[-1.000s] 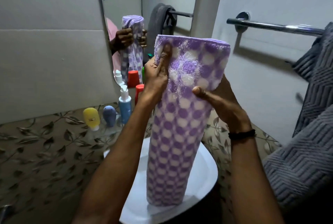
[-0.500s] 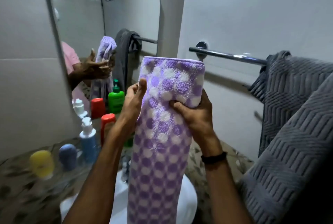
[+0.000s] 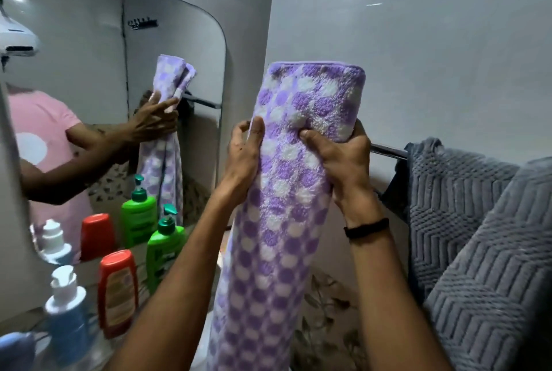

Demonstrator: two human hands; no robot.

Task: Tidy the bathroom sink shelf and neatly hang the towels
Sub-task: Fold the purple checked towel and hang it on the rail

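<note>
Your left hand (image 3: 243, 158) and right hand (image 3: 343, 158) both grip the folded purple checked towel (image 3: 286, 191) (held upright) in front of the towel bar (image 3: 388, 151), beside the grey towel (image 3: 466, 221).

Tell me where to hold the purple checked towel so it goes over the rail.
Keep gripping the purple checked towel just below its folded top edge, left hand and right hand on opposite sides. It hangs long, so lift the fold over the rail from the front.
</note>
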